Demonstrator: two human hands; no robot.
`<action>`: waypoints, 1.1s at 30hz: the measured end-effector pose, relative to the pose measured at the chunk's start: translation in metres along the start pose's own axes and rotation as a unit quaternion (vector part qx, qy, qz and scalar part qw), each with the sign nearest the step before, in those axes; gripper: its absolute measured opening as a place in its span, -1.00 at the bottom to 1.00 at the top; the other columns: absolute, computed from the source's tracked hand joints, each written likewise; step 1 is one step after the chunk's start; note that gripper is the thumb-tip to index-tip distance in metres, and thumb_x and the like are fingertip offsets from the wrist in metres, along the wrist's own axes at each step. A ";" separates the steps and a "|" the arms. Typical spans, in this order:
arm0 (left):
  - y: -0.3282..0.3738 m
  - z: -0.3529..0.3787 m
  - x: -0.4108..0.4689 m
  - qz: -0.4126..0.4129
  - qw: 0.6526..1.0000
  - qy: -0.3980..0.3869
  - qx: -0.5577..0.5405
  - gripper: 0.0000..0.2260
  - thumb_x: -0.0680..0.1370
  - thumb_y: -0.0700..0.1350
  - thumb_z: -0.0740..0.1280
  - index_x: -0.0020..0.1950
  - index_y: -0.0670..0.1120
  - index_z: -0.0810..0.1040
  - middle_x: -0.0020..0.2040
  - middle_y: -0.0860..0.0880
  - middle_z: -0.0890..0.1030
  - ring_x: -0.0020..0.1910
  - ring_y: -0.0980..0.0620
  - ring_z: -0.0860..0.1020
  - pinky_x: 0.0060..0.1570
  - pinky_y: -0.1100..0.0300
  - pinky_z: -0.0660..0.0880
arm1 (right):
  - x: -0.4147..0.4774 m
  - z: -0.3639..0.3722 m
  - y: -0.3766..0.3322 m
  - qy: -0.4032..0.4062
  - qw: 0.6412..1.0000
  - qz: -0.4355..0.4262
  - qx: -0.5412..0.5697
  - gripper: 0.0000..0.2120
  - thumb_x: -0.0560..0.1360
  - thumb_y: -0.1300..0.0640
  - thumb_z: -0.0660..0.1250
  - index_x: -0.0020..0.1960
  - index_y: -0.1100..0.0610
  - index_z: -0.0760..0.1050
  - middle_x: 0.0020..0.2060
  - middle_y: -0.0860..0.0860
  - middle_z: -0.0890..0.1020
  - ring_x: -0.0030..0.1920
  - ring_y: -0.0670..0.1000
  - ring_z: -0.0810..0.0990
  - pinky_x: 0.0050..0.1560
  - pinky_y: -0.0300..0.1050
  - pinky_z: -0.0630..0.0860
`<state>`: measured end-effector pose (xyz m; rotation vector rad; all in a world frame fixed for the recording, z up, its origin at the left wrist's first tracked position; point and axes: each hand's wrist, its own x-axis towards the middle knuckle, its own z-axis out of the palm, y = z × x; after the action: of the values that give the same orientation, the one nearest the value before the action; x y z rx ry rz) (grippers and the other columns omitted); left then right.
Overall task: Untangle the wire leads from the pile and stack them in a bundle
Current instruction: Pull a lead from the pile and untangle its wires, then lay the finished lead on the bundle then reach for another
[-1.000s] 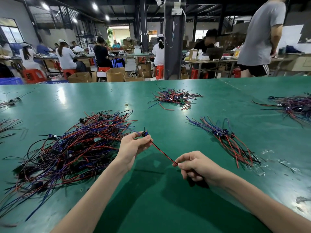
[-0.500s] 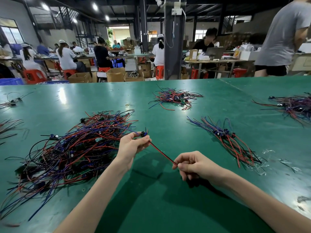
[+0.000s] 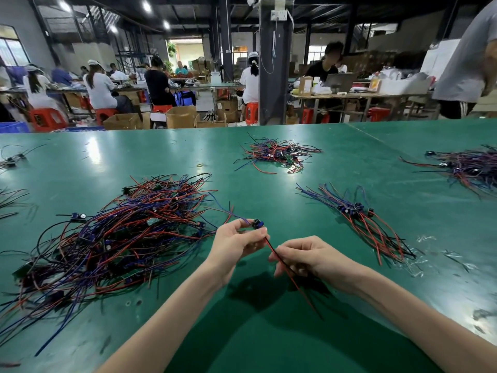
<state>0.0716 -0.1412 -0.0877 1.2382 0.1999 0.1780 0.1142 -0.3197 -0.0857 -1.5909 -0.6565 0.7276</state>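
A big tangled pile of red, blue and black wire leads (image 3: 113, 238) covers the left of the green table (image 3: 269, 332). My left hand (image 3: 234, 244) pinches one wire lead (image 3: 285, 265) near its small dark component, just right of the pile. My right hand (image 3: 309, 257) holds the same lead's red and black wires, whose free ends trail down past it toward me. The lead's blue wire runs back over the pile's edge. A straightened bundle of leads (image 3: 357, 219) lies to the right of my hands.
A smaller heap of leads (image 3: 277, 154) lies at mid-table and another heap (image 3: 468, 168) at the far right edge. Scraps of clear plastic (image 3: 419, 257) lie near the bundle. A few stray leads (image 3: 10, 160) sit at the far left. People work at tables beyond.
My right hand has slid up the wires toward my left hand, so the free ends now hang below it. A person in a grey shirt has walked further right.
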 end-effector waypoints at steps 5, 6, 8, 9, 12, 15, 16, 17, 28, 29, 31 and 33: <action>-0.008 0.008 -0.005 0.008 0.999 -0.029 0.029 -0.89 0.46 -0.33 0.40 -0.08 -0.19 0.53 -0.29 -0.15 0.66 -0.38 0.04 0.60 -0.21 0.27 0.58 | 0.003 0.003 0.002 0.044 0.999 -0.001 0.023 -0.91 0.45 0.17 0.40 -0.20 0.18 0.60 -0.38 0.05 0.64 -0.56 -0.13 0.29 -0.56 -0.35 0.19; -0.008 0.008 -0.005 0.009 0.999 -0.029 0.026 -0.87 0.46 -0.32 0.40 -0.04 -0.19 0.53 -0.28 -0.15 0.67 -0.37 0.05 0.61 -0.19 0.27 0.59 | 0.003 0.002 0.002 0.058 0.998 -0.006 0.010 -0.92 0.47 0.21 0.38 -0.20 0.18 0.59 -0.40 0.04 0.63 -0.58 -0.13 0.31 -0.58 -0.36 0.20; -0.009 0.009 -0.005 0.001 1.000 -0.029 0.007 -0.79 0.46 -0.28 0.40 0.07 -0.18 0.51 -0.22 -0.15 0.69 -0.33 0.05 0.63 -0.14 0.26 0.60 | 0.006 -0.002 -0.003 0.097 0.995 -0.029 -0.003 -0.92 0.48 0.25 0.37 -0.19 0.19 0.59 -0.43 0.01 0.62 -0.59 -0.14 0.34 -0.60 -0.36 0.24; -0.009 0.009 -0.005 -0.005 0.999 -0.033 0.002 -0.75 0.46 -0.26 0.40 0.12 -0.18 0.50 -0.19 -0.17 0.69 -0.30 0.04 0.64 -0.11 0.24 0.60 | 0.008 -0.008 -0.007 0.121 0.992 -0.044 -0.001 -0.91 0.48 0.27 0.36 -0.19 0.19 0.59 -0.44 0.01 0.61 -0.59 -0.15 0.35 -0.60 -0.36 0.25; -0.011 0.010 -0.006 -0.018 0.999 -0.044 0.021 -0.74 0.49 -0.23 0.38 0.16 -0.17 0.49 -0.10 -0.20 0.69 -0.21 -0.01 0.65 -0.03 0.19 0.59 | 0.013 -0.039 -0.027 0.210 0.974 -0.089 0.008 -0.92 0.47 0.30 0.36 -0.19 0.21 0.59 -0.45 0.01 0.62 -0.58 -0.15 0.39 -0.58 -0.35 0.30; -0.013 0.009 -0.007 -0.021 0.998 -0.052 0.037 -0.80 0.51 -0.25 0.36 0.13 -0.17 0.51 -0.09 -0.18 0.70 -0.19 0.00 0.65 0.02 0.17 0.59 | 0.012 -0.083 -0.039 0.308 0.943 -0.119 0.033 -0.92 0.49 0.34 0.33 -0.17 0.28 0.57 -0.47 0.03 0.60 -0.59 -0.16 0.37 -0.61 -0.36 0.28; -0.013 0.009 -0.008 -0.021 0.997 -0.055 0.044 -0.81 0.52 -0.25 0.35 0.13 -0.17 0.52 -0.09 -0.17 0.70 -0.20 0.01 0.65 0.03 0.16 0.57 | 0.011 -0.097 -0.039 0.337 0.935 -0.106 0.033 -0.92 0.49 0.35 0.31 -0.16 0.31 0.56 -0.46 0.07 0.58 -0.60 -0.17 0.35 -0.63 -0.36 0.25; -0.013 0.008 -0.008 -0.021 0.997 -0.058 0.052 -0.81 0.52 -0.26 0.35 0.13 -0.18 0.52 -0.10 -0.16 0.70 -0.22 0.03 0.65 0.04 0.15 0.56 | 0.008 -0.111 -0.036 0.362 0.929 -0.077 0.015 -0.92 0.49 0.36 0.31 -0.14 0.36 0.56 -0.44 0.11 0.56 -0.62 -0.17 0.33 -0.65 -0.36 0.22; -0.014 0.006 -0.007 -0.020 0.994 -0.054 0.089 -0.87 0.55 -0.30 0.30 0.07 -0.18 0.55 -0.19 -0.10 0.70 -0.31 0.08 0.60 -0.11 0.27 0.57 | -0.010 -0.153 0.004 0.425 0.808 0.139 -0.384 -0.80 0.44 0.17 0.42 -0.35 0.18 0.64 -0.38 0.15 0.66 -0.32 0.12 0.55 -0.17 -0.14 0.51; -0.014 0.006 -0.008 -0.016 0.993 -0.054 0.100 -0.88 0.55 -0.30 0.29 0.06 -0.18 0.55 -0.20 -0.09 0.69 -0.33 0.08 0.59 -0.11 0.26 0.56 | -0.010 -0.151 0.005 0.434 0.789 0.146 -0.410 -0.83 0.43 0.16 0.42 -0.30 0.20 0.64 -0.31 0.18 0.66 -0.22 0.17 0.58 -0.09 -0.10 0.51; -0.016 0.006 -0.009 0.001 0.988 -0.055 0.141 -0.89 0.56 -0.29 0.29 0.05 -0.16 0.55 -0.23 -0.07 0.68 -0.36 0.07 0.56 -0.13 0.22 0.54 | -0.010 -0.144 0.006 0.447 0.744 0.139 -0.477 -0.85 0.44 0.14 0.41 -0.18 0.24 0.63 -0.17 0.23 0.65 -0.10 0.24 0.57 -0.03 -0.03 0.50; -0.019 0.006 -0.011 0.048 0.969 -0.057 0.234 -0.89 0.56 -0.26 0.30 0.01 -0.08 0.55 -0.24 -0.02 0.68 -0.36 0.08 0.56 -0.17 0.20 0.51 | -0.008 -0.135 0.007 0.453 0.707 0.103 -0.534 -0.83 0.47 0.15 0.37 -0.07 0.28 0.56 -0.09 0.26 0.57 -0.07 0.28 0.55 -0.04 0.05 0.49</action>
<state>0.0631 -0.1554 -0.1029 1.7253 0.0829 0.1461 0.2118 -0.4128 -0.0792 -2.7929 -0.0782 -0.5120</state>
